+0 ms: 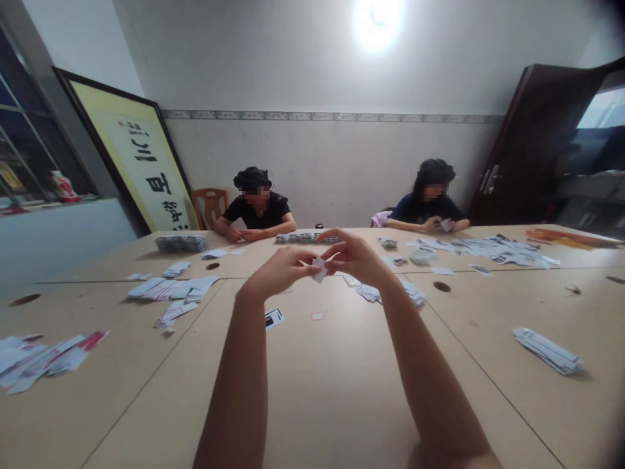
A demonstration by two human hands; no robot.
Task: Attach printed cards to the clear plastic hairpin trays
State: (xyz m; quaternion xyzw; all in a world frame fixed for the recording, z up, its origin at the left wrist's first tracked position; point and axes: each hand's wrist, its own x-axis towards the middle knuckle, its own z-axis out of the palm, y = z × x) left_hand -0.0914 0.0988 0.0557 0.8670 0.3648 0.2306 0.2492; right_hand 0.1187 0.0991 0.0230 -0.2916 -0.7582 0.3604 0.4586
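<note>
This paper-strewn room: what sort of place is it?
Likely a meeting room or office, judging by the broad, pale wooden table with round holes, piles of mostly white papers and a tall, black-framed panel of dark calligraphy.

white paper partly hidden by fingers, leftmost papers cut off

A white lamp at the top blows out into glare over the grey wall, while the view (softly focused overall) stretches and blurs toward its darkened right-hand corners.
</note>
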